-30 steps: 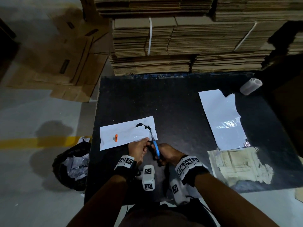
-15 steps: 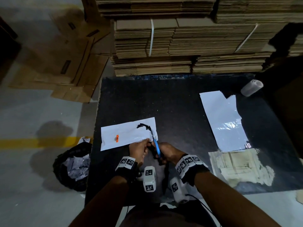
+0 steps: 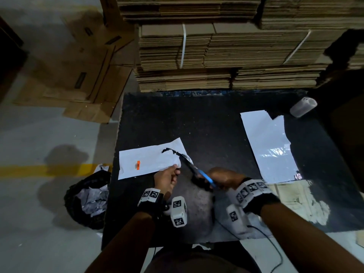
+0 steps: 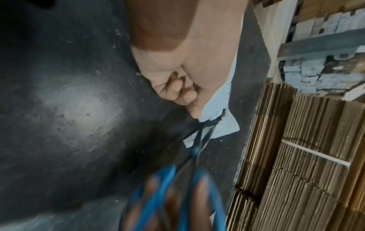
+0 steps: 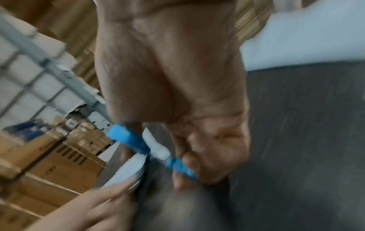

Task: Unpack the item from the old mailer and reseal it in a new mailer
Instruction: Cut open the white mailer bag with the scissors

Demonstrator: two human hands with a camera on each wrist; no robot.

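Head view: old mailer flat on desk, left hand pinching its near corner. Right hand grips blue-handled scissors, blades now swung leftward into the torn end; opening cut underway, item still inside.

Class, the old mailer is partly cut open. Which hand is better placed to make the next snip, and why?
The right hand: it already grips the blue scissors, whose blades sit at the old mailer and its torn edge. The left hand pinches the mailer's near edge, steadying it.
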